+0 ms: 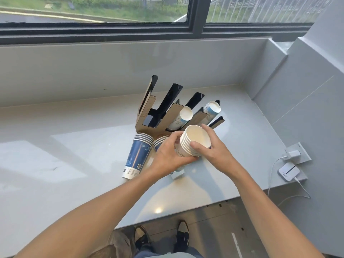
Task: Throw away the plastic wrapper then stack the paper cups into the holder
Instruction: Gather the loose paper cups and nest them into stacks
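Status: mid-stacking, roughly halfway by my read. No plastic wrapper visible anywhere, so the throw-away step looks done, though no bin is in view to confirm.

The black and brown slotted cup holder [158,110] sits on the pale grey counter [74,146] below the window. Two slots on its right each hold a nested column of white paper cups [183,116]; the left slots look empty.

Both hands are clamped on a short nested stack of white paper cups [193,142], mouth toward the camera, just in front of the holder: left hand [167,155] around the body, right hand [212,148] at the rim.

Left to load: this held stack, plus a dark blue paper cup stack [137,155] lying on the counter, and another stack [161,142] mostly hidden behind the left hand.
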